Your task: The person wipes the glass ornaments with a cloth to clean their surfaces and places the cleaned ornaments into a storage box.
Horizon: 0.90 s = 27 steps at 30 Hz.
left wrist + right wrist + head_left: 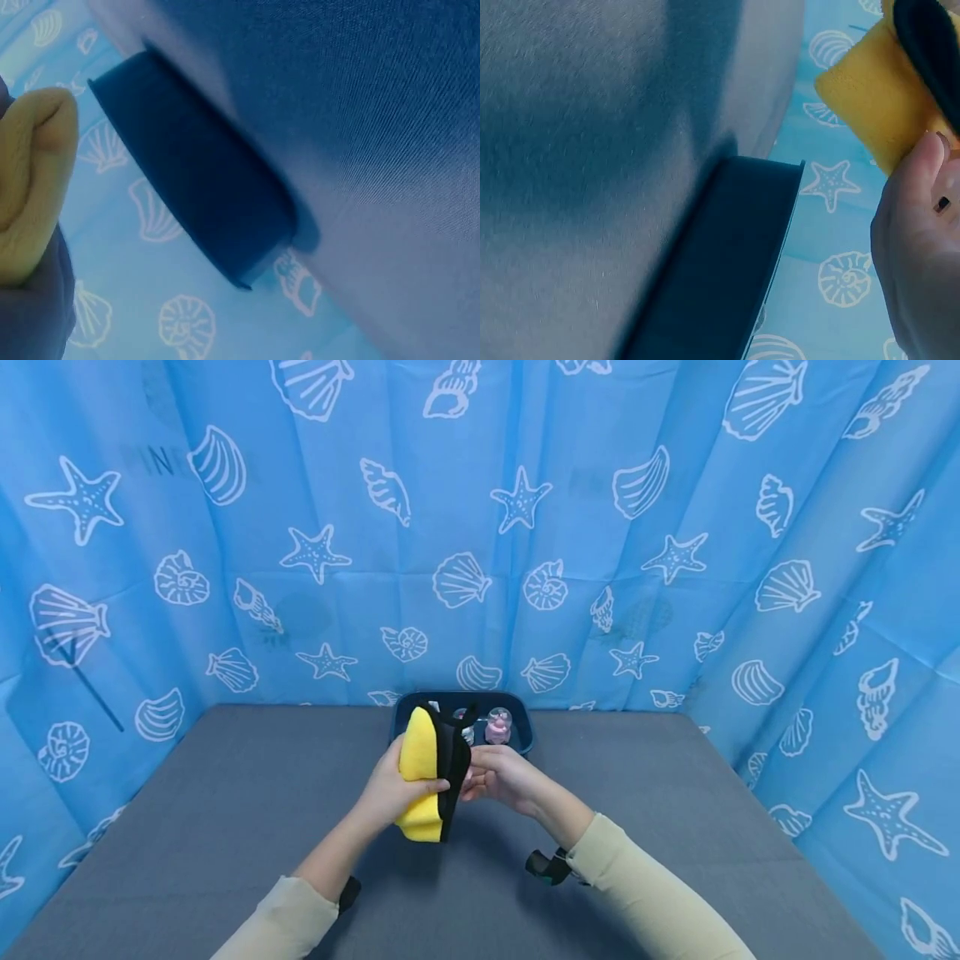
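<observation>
In the head view, my left hand (pixel 390 789) grips a soft yellow and black cloth piece (pixel 420 768), thumb across its front. The piece stands upright, folded, yellow on the left and black along its right side. My right hand (pixel 506 777) is at its black edge, fingers curled, seeming to pinch it. From the right wrist, the thumb of that hand (pixel 922 247) lies against the yellow cloth (pixel 877 90), and a small dark spot shows by the palm. At the left wrist view's edge, the left hand (pixel 34 315) holds folded yellow fabric (pixel 34 180).
Behind the cloth piece, a dark blue tray (pixel 522 710) stands at the table's back edge. A pink figure in a clear dome (pixel 498 727) and other small items sit inside it. The grey table (pixel 262 827) meets a blue shell-print curtain (pixel 345 610).
</observation>
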Each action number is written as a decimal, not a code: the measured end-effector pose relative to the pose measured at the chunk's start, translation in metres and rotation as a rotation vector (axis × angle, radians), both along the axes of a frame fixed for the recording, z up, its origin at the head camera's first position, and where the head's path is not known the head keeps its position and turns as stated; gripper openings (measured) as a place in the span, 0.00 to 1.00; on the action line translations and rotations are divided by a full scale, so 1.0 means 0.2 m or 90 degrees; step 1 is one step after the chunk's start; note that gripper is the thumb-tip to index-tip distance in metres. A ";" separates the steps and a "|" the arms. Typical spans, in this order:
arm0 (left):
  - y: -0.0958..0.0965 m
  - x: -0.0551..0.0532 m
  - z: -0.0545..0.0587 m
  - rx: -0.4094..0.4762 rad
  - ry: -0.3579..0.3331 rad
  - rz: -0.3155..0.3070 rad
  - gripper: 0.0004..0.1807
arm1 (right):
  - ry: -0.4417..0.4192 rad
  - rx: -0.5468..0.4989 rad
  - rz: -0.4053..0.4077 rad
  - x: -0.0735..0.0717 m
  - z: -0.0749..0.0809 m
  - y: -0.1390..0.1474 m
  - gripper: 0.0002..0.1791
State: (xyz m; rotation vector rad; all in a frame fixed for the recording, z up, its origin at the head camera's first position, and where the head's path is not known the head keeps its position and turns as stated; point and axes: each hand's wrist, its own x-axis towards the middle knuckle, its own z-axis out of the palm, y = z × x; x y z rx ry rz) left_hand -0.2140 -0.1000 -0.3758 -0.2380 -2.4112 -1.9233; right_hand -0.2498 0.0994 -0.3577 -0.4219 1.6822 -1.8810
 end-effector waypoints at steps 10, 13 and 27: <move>-0.02 0.00 -0.03 0.023 0.000 0.097 0.18 | -0.113 -0.052 0.042 0.00 0.01 0.03 0.15; -0.04 0.00 -0.04 0.058 -0.033 0.089 0.16 | -0.108 -0.066 0.031 0.00 0.00 0.04 0.14; -0.07 0.01 0.00 0.260 -0.195 -0.100 0.28 | 0.151 0.074 -0.068 0.01 0.00 0.07 0.28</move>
